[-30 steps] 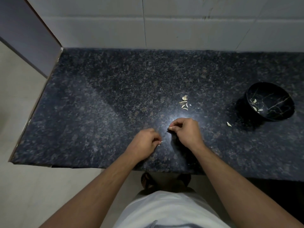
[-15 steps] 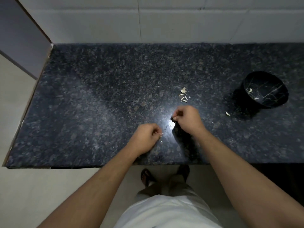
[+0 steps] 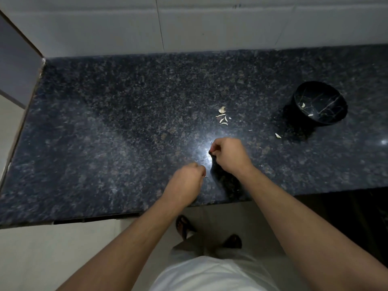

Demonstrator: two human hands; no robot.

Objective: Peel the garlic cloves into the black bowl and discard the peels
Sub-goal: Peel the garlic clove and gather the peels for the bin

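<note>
Surface [image 3: 126, 122]: dark speckled granite, spanning the frame; bright glare patch at centre.

Black bowl [image 3: 333, 114]: right of frame, upright on the surface, gold-veined inside; two pale garlic cloves [image 3: 303, 105] lie in it.

Peels [image 3: 223, 117]: small pale cluster on the surface, centre of frame, above the hands. One more pale scrap [image 3: 278, 135] lies just beside the bowl's lower left.

Right hand [image 3: 230, 155]: centre, over the glare; fingers curled together, tips pinched on something too small to identify.

Left hand [image 3: 186, 181]: below and left of the right hand, apart from it; fingers curled, a thin sliver [image 3: 206, 176] projecting from their tips.

Wall [image 3: 189, 26]: white tiles, top of frame.
</note>
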